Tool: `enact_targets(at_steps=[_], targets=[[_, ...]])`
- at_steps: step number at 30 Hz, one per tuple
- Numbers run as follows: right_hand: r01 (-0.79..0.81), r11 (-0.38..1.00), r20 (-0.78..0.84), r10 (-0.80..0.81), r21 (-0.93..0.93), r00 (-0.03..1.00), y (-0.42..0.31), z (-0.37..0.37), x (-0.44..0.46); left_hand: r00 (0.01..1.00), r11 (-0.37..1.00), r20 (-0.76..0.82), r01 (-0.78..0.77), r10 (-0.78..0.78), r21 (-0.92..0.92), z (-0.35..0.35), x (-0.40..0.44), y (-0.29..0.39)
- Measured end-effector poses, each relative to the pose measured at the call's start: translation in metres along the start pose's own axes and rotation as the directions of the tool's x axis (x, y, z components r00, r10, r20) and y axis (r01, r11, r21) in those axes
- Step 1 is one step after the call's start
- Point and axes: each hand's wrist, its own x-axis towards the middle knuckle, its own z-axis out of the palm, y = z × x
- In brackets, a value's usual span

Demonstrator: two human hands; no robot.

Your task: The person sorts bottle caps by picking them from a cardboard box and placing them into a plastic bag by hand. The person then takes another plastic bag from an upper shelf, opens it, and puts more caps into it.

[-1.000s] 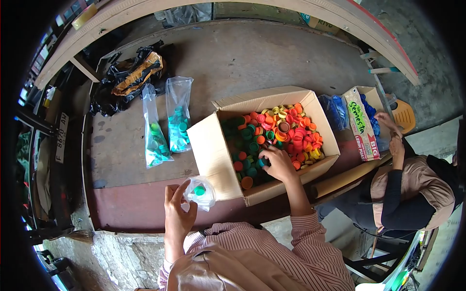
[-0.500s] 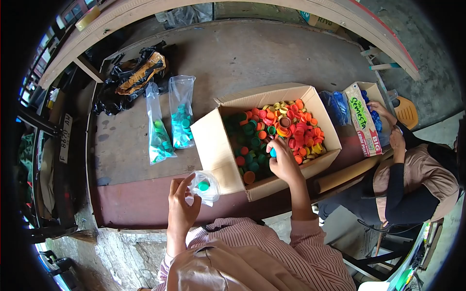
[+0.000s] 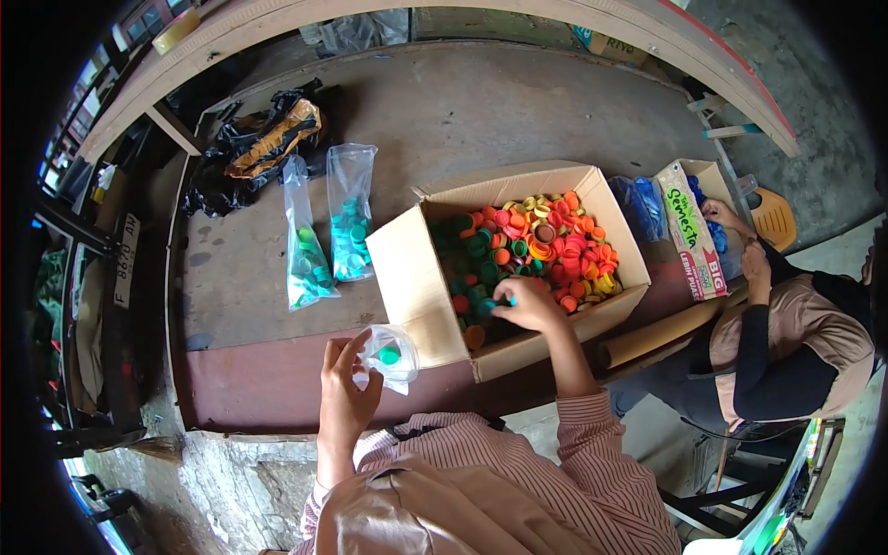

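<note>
My left hand [image 3: 348,387] grips the edge of a clear plastic bag [image 3: 400,370], its mouth held open. Inside that bag lies a green bottle cap [image 3: 389,355]. My right hand [image 3: 532,305] is in the cardboard box [image 3: 418,319], fingers curled down over the green caps at its near left. A bit of a blue bottle cap [image 3: 512,301] shows at those fingers, mostly hidden by them. Around it are many loose bottle caps, green [image 3: 476,245] on the left, red [image 3: 575,250] and orange on the right, some yellow.
Two clear bags of green caps, one [image 3: 308,268] beside the other [image 3: 350,236], lie on the table [image 3: 518,102]. Behind them is a crumpled black plastic bag [image 3: 240,157]. At right, a co-worker's hand [image 3: 721,215] is at a smaller printed carton [image 3: 684,222] with blue caps.
My right hand has moved left and slightly down among the green caps, with the blue cap at its fingers. My left hand stays in place with the bag.
</note>
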Motion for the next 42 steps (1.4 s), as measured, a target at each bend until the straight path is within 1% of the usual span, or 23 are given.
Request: enact_targets(at_steps=[3, 6, 8, 10, 12, 14, 15, 16, 18, 19, 20, 22, 24, 25, 27, 28, 30, 32, 34, 36, 37, 40, 42], targets=[[-0.06, 0.949, 0.043, 0.049, 0.311, 0.998, 0.0, -0.019, -0.007, 1.0, 1.0, -0.008, -0.001, 0.001, -0.009, 0.001, -0.001, -0.004], [-0.04, 0.913, 0.024, 0.033, 0.406, 0.999, -0.018, -0.03, -0.022, 1.0, 1.0, -0.008, -0.002, 0.002, -0.018, 0.003, -0.002, -0.005], [-0.017, 0.924, 0.05, -0.002, 0.382, 0.999, -0.02, -0.031, -0.026, 1.0, 1.0, -0.003, -0.01, 0.01, -0.017, 0.004, -0.003, -0.005], [0.026, 0.892, 0.031, -0.044, 0.451, 0.999, -0.031, -0.033, -0.031, 1.0, 1.0, 0.003, -0.022, 0.022, -0.009, 0.004, -0.004, -0.003], [0.007, 0.898, 0.021, -0.018, 0.439, 1.0, -0.033, -0.03, -0.031, 0.999, 0.999, 0.008, -0.034, 0.034, 0.003, 0.002, -0.006, -0.004], [0.069, 0.822, -0.095, -0.018, 0.565, 0.995, -0.031, -0.022, -0.03, 1.0, 1.0, 0.009, -0.022, 0.022, -0.005, 0.001, -0.007, -0.004], [-0.053, 0.778, -0.028, 0.091, 0.626, 0.995, -0.04, -0.026, -0.035, 1.0, 1.0, 0.005, -0.023, 0.023, -0.005, 0.001, -0.007, -0.004], [-0.051, 0.779, -0.027, 0.087, 0.625, 0.996, -0.037, -0.022, -0.035, 1.0, 1.0, -0.002, -0.021, 0.021, -0.006, 0.0, -0.007, -0.003], [-0.056, 0.637, -0.045, 0.142, 0.769, 0.989, -0.031, -0.011, -0.034, 1.0, 1.0, -0.011, -0.014, 0.014, -0.005, -0.001, -0.008, -0.004], [-0.011, 0.625, -0.143, 0.196, 0.781, 0.97, -0.03, -0.004, -0.034, 1.0, 1.0, -0.012, -0.022, 0.022, -0.012, 0.0, -0.009, -0.006], [-0.011, 0.624, -0.138, 0.191, 0.782, 0.972, -0.04, 0.0, -0.036, 0.999, 0.999, -0.014, -0.03, 0.03, -0.019, 0.0, -0.009, -0.007], [0.213, 0.653, -0.315, 0.042, 0.727, 0.948, -0.073, 0.003, -0.045, 1.0, 0.999, -0.011, -0.027, 0.027, -0.023, 0.0, -0.009, -0.007], [0.316, 0.742, -0.347, -0.12, 0.591, 0.93, -0.108, 0.016, -0.054, 0.999, 0.999, -0.004, -0.032, 0.032, -0.029, 0.0, -0.009, -0.006], [0.439, 0.774, -0.395, -0.266, 0.457, 0.879, -0.122, 0.026, -0.055, 0.999, 0.999, 0.004, -0.036, 0.037, -0.04, 0.0, -0.01, -0.004], [0.472, 0.848, -0.283, -0.404, 0.241, 0.87, -0.14, 0.043, -0.056, 0.999, 0.997, 0.019, -0.048, 0.049, -0.054, 0.001, -0.01, -0.003], [0.418, 0.891, -0.164, -0.392, 0.178, 0.905, -0.143, 0.054, -0.056, 0.998, 0.997, 0.023, -0.052, 0.054, -0.062, 0.002, -0.011, -0.003], [0.563, 0.822, -0.279, -0.523, 0.085, 0.806, -0.147, 0.06, -0.054, 0.998, 0.996, 0.024, -0.059, 0.06, -0.066, 0.0, -0.012, -0.003], [0.555, 0.764, -0.424, -0.405, 0.33, 0.81, -0.151, 0.052, -0.05, 0.999, 0.996, 0.002, -0.037, 0.037, -0.075, -0.002, -0.013, -0.003], [0.551, 0.746, -0.491, -0.345, 0.374, 0.8, -0.152, 0.053, -0.049, 0.999, 0.997, -0.001, -0.033, 0.033, -0.075, -0.003, -0.013, -0.003], [0.593, 0.739, -0.468, -0.421, 0.319, 0.777, -0.161, 0.056, -0.052, 1.0, 0.997, 0.001, -0.031, 0.031, -0.076, -0.002, -0.012, -0.002], [0.559, 0.748, -0.329, -0.459, 0.358, 0.825, -0.163, 0.057, -0.055, 0.999, 0.995, 0.001, -0.053, 0.053, -0.09, -0.002, -0.012, -0.001], [0.656, 0.755, -0.42, -0.596, -0.002, 0.684, -0.162, 0.064, -0.061, 0.999, 0.993, 0.005, -0.04, 0.041, -0.114, -0.002, -0.012, -0.002], [0.632, 0.774, -0.438, -0.555, 0.04, 0.707, -0.153, 0.044, -0.062, 1.0, 0.992, 0.01, -0.003, 0.004, -0.123, -0.003, -0.012, -0.004]])
